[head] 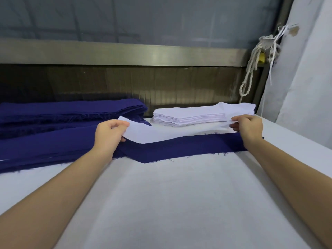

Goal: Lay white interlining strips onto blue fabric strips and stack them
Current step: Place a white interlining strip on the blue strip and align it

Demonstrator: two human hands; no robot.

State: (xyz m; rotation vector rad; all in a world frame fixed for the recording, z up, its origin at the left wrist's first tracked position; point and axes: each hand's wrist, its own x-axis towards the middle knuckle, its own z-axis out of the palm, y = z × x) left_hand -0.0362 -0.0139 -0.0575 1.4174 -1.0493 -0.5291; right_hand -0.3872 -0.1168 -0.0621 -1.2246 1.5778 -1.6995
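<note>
A single blue fabric strip (181,149) lies across the white table (170,203), bent in a shallow V. Just above its far edge hangs a white interlining strip (152,134), stretched between my hands. My left hand (109,133) pinches its left end and my right hand (248,127) pinches its right end. Behind it sits a stack of white interlining strips (194,115). To the left lie piles of blue fabric strips (53,123).
A metal rail and a dark slatted panel (161,83) close off the far side of the table. A knotted white cord (251,72) hangs at the back right beside a pale wall or cloth (305,78).
</note>
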